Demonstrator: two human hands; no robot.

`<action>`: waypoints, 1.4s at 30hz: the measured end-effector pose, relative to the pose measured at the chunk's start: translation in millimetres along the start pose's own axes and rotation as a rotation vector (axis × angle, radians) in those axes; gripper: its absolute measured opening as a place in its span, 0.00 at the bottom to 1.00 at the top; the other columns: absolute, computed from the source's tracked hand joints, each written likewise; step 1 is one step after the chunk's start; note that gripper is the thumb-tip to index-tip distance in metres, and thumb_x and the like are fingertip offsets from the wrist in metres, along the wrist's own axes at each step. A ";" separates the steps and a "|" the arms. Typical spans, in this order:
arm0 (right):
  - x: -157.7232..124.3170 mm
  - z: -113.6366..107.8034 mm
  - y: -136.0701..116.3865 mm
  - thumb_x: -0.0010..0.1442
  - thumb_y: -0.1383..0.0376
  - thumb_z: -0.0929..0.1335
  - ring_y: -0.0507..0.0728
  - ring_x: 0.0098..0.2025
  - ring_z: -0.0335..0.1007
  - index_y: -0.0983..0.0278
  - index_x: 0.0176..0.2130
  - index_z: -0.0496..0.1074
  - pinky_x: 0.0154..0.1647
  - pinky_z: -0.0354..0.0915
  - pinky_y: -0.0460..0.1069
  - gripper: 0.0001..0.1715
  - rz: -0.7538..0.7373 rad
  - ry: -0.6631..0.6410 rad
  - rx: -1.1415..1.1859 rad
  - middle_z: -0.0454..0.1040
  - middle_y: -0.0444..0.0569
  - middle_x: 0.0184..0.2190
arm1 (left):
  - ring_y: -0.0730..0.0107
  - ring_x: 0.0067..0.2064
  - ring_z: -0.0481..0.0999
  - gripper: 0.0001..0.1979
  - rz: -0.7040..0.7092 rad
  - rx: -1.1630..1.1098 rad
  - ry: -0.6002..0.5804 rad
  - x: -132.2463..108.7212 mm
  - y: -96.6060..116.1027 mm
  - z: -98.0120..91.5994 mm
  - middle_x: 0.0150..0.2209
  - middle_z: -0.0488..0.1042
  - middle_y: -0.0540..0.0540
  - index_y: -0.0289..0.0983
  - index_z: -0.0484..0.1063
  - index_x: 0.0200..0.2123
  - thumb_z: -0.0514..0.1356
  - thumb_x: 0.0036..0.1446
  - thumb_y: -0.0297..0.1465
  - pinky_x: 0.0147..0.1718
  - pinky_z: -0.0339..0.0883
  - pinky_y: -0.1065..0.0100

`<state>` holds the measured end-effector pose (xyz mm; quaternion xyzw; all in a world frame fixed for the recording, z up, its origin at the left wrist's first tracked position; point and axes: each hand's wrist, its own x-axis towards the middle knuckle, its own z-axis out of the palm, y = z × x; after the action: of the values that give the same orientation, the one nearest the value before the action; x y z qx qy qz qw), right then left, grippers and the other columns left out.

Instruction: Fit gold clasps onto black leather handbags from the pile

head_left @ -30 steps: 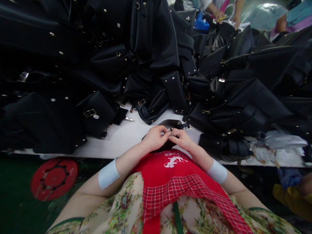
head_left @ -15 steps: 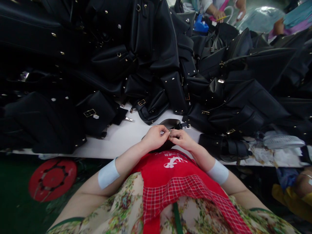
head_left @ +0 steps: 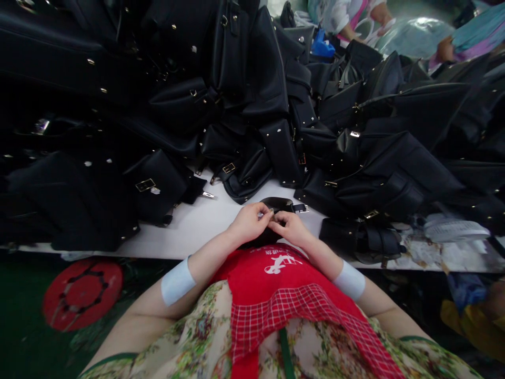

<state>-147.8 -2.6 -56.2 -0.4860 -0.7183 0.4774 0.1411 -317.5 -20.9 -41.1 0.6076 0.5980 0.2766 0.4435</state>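
At the near edge of the white table, a small black bag (head_left: 281, 204) lies against the front of my red apron, partly hidden under my hands. My left hand (head_left: 252, 221) is closed, its thumb and fingertips pinching a small gold-coloured metal fitting (head_left: 272, 211); its exact kind is too small to make out. Bent in from the other side, my right hand (head_left: 292, 227) has its fingertips closed at the same spot, on the bag's black edge close to the fitting. A strap end with a metal buckle (head_left: 302, 208) sticks out to the right beyond the bag.
Black bags (head_left: 268, 68) are heaped across the back and both sides of the white table (head_left: 185, 226). Clear plastic packaging (head_left: 455, 229) lies at the right. A red reel (head_left: 82, 293) stands below the table's left edge. Other people's hands (head_left: 381, 13) show at the far side.
My right hand's fingertips have shifted slightly lower and a little apart from my left fingers. The left hand keeps its pinch. A co-worker's hands at the far side have moved.
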 end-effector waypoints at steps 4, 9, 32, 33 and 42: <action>-2.5 -3.3 -3.4 0.52 0.58 0.71 0.51 0.26 0.63 0.65 0.23 0.70 0.29 0.57 0.46 0.14 0.032 -0.001 -0.030 0.71 0.43 0.22 | 0.66 0.32 0.74 0.15 -0.056 0.080 0.027 -4.5 -6.0 -1.1 0.29 0.77 0.47 0.37 0.72 0.27 0.57 0.58 0.41 0.32 0.64 0.68; -2.0 2.7 -1.7 0.51 0.62 0.71 0.51 0.26 0.63 0.64 0.22 0.68 0.33 0.60 0.47 0.12 0.011 0.077 -0.151 0.70 0.42 0.20 | 0.65 0.32 0.73 0.16 -0.048 0.258 -0.030 -12.1 -1.4 3.2 0.29 0.76 0.45 0.37 0.72 0.25 0.57 0.58 0.42 0.30 0.62 0.68; -8.8 -2.4 -28.3 0.58 0.67 0.65 0.54 0.30 0.69 0.63 0.28 0.73 0.58 0.55 0.55 0.08 -0.151 0.042 -0.442 0.76 0.45 0.25 | 0.55 0.36 0.77 0.12 -0.047 0.563 -0.005 -18.3 26.6 -0.3 0.35 0.77 0.37 0.34 0.74 0.32 0.51 0.59 0.29 0.35 0.67 0.62; -8.3 -2.2 -28.2 0.58 0.67 0.65 0.54 0.29 0.69 0.63 0.27 0.73 0.58 0.55 0.55 0.09 -0.139 0.049 -0.446 0.76 0.44 0.25 | 0.55 0.37 0.76 0.11 -0.041 0.544 0.001 -18.6 26.9 -0.4 0.35 0.77 0.37 0.35 0.74 0.32 0.52 0.59 0.30 0.35 0.68 0.62; -7.9 2.5 -34.4 0.59 0.66 0.65 0.57 0.32 0.70 0.63 0.26 0.73 0.58 0.54 0.54 0.12 -0.171 0.110 -0.674 0.76 0.48 0.24 | 0.57 0.35 0.77 0.13 -0.070 0.438 -0.050 -16.0 26.0 -4.8 0.34 0.78 0.38 0.36 0.76 0.31 0.52 0.60 0.32 0.35 0.67 0.63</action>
<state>-165.0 -13.0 -27.1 -0.4681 -0.8650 0.1731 0.0508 -311.3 -32.6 -13.2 0.6749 0.6534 0.1094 0.3250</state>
